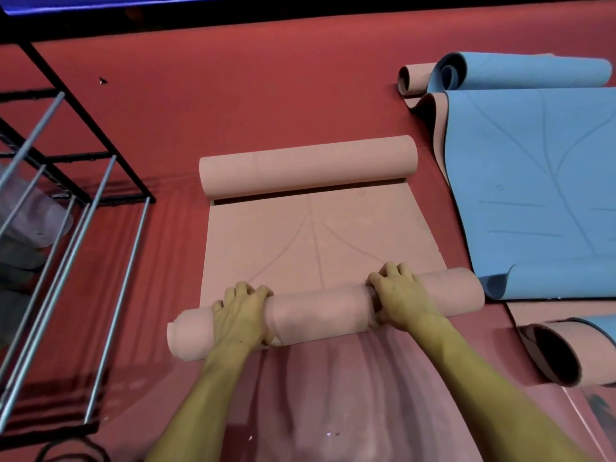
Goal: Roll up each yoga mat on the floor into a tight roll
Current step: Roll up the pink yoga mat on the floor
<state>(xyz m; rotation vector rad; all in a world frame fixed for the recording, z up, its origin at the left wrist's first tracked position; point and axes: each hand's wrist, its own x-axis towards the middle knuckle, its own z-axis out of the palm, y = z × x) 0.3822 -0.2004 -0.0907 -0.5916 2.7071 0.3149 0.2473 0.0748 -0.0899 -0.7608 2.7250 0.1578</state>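
Two hands press down on the pink yoga mat (320, 235). The left hand (241, 311) and right hand (401, 298) both curl their fingers over the near roll (320, 310), which lies on the red floor (233, 105). Past the fingers, flat mat leads to a far roll (306, 166). Uneven pushing could make the roll go crooked or loose, I think.

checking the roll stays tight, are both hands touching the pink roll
Touching. The head view shows the left hand and the right hand lying palm-down on top of the pink roll, fingers curled over its far side.
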